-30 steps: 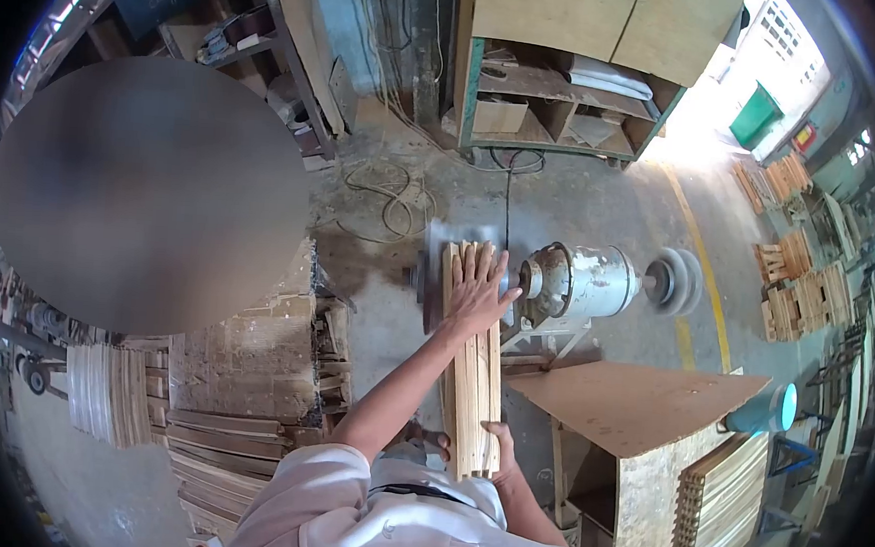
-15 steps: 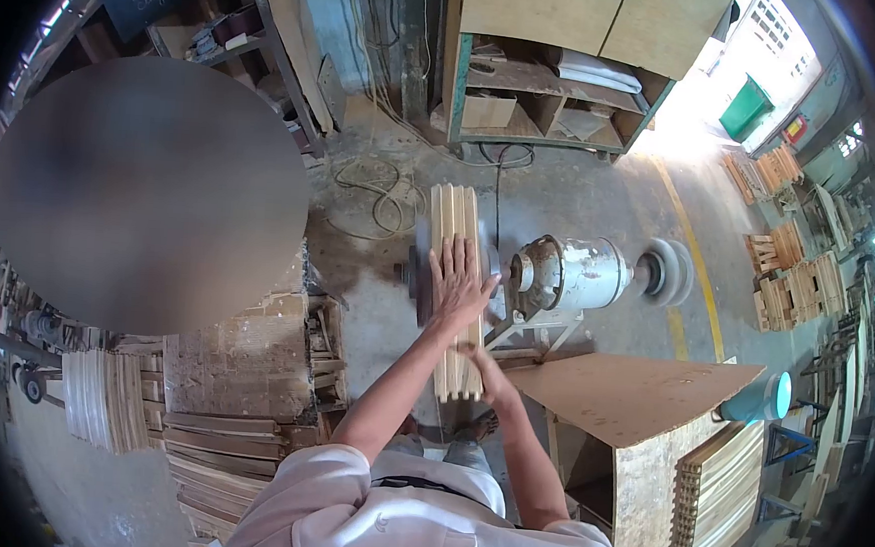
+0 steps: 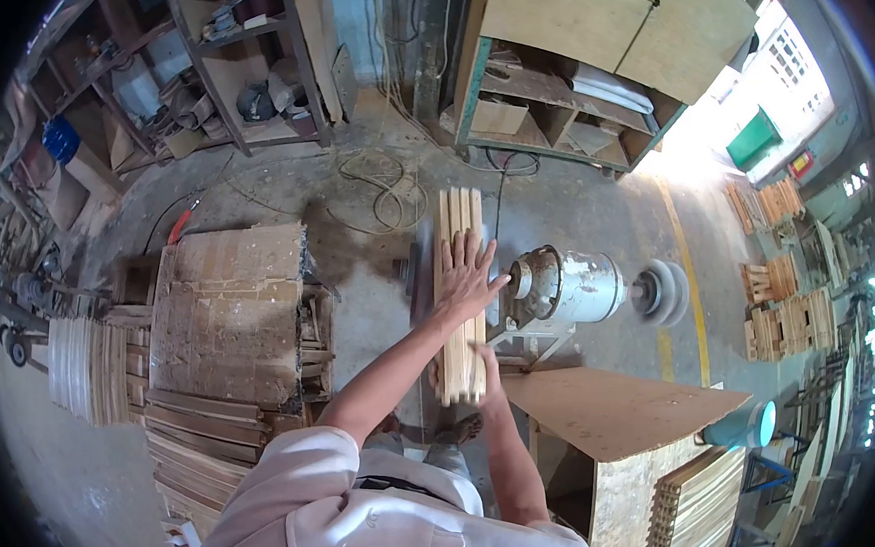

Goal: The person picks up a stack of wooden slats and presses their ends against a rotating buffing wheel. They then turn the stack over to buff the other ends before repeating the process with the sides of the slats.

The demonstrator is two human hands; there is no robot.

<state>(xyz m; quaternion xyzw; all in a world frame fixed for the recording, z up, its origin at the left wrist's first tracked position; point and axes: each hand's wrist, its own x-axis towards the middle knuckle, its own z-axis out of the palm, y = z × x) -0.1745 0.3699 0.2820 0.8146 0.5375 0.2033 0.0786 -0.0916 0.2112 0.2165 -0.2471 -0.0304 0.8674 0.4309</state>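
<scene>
A bundle of long pale wooden strips [image 3: 456, 215] lies lengthwise in front of me, over a blurred spinning wheel [image 3: 423, 273] on the motor's shaft. My left hand [image 3: 467, 280] rests flat on top of the strips, its fingers spread and pointing away from me. Nearer my body, my right hand [image 3: 488, 374] grips the strips close to their near end, with fingertips showing at the left side. The underside of the bundle and most of the wheel behind it are hidden.
A worn white motor [image 3: 589, 286] stands to the right, with another spinning wheel [image 3: 662, 292] at its far end. A brown board [image 3: 619, 410] sits near my right arm. Stacked strips [image 3: 699, 510] stand beyond it. At left is a cardboard-topped stand [image 3: 224, 331]; a cable [image 3: 387, 195] coils on the floor.
The large blurred patch at the left is gone, showing shelves and the whole stand. The view has shifted slightly. Both hands stay on the strips, which have turned a little.
</scene>
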